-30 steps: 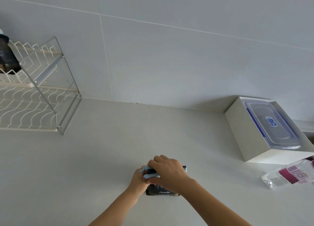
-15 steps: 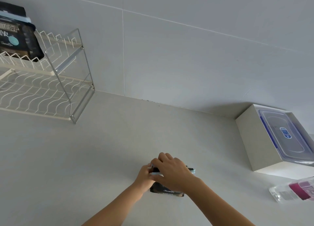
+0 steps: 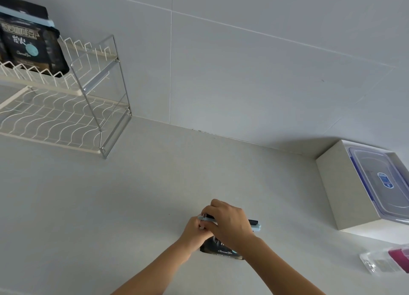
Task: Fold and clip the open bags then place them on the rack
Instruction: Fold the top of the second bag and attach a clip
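- Small black foil bag (image 3: 223,251) lies on the pale grey countertop (image 3: 110,206), lower centre of the frame, its folded top covered by both hands
- Right hand (image 3: 230,226) curls over the fold and clasps the pale blue plastic sealing clip (image 3: 257,227); left hand (image 3: 195,230) pinches the clip's left end
- Step in hand, as judged: closing the clip across the fold. Keep the fold flat and square, run the clip the full width of the bag, and press at the latch end until it seats; the latch itself is hidden by fingers
- White two-tier wire rack (image 3: 55,88) stands at upper left against the wall; a clipped black bag (image 3: 31,44) sits on its upper tier, with free slots to its right
- Nothing in view stands between hands and rack. The white open box (image 3: 329,184) and the clear packet with a magenta label (image 3: 385,262) lie at right, well apart from that route
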### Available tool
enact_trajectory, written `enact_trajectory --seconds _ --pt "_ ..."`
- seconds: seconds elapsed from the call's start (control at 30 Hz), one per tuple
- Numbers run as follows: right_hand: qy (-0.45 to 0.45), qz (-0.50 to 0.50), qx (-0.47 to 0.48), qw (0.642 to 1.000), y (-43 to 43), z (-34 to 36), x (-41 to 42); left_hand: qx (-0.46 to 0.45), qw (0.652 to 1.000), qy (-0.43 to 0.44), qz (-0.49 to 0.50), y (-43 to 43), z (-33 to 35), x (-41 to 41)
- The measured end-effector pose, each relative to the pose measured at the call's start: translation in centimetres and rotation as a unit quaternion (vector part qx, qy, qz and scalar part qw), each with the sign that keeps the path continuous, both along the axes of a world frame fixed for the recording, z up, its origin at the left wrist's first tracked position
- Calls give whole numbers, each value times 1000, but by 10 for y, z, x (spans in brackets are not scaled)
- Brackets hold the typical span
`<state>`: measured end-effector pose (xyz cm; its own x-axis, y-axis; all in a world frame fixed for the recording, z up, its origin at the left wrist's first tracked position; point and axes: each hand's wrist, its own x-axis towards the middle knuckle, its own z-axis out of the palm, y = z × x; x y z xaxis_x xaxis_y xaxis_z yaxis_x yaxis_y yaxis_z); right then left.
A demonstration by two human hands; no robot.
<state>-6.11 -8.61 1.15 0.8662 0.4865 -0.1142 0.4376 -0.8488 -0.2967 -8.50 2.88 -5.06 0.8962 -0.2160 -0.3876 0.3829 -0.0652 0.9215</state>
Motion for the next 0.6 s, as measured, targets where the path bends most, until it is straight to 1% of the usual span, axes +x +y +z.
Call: enact_trajectory --seconds 0.17,0.4,0.6 --pt "-5 -34 11 999 0 -2 0 1 1000 7 7 -1 3 -1" --pt "-11 -61 17 998 1 -6 -2 7 1000 -11 7 -1 11 -3" --pt "-38 -59 10 997 0 -8 -4 29 999 -26 -6 -1 13 -3"
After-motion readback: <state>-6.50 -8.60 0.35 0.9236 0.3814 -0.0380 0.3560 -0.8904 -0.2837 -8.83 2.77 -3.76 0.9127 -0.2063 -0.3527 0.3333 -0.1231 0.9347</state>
